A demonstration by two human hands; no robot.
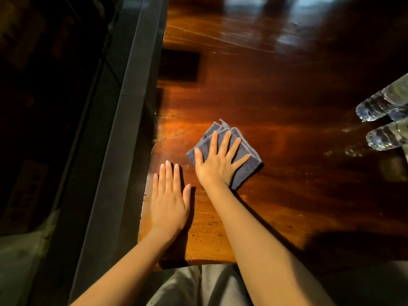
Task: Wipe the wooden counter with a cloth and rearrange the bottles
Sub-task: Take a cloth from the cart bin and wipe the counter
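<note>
A folded grey-blue cloth [247,164] lies on the glossy wooden counter [276,89], near its left edge. My right hand [217,161] presses flat on the cloth with fingers spread. My left hand [170,199] lies flat on the bare wood just left of the cloth, fingers together, holding nothing. Two clear plastic bottles stand at the right edge of the view: one [382,102] farther back, one [388,135] nearer. A third bottle behind them is mostly hidden.
A dark grey metal frame [123,120] runs along the counter's left edge, with dark glass beyond it. A dark rectangular patch [178,65] sits on the wood near that edge. The counter's front edge meets my grey clothing [194,286].
</note>
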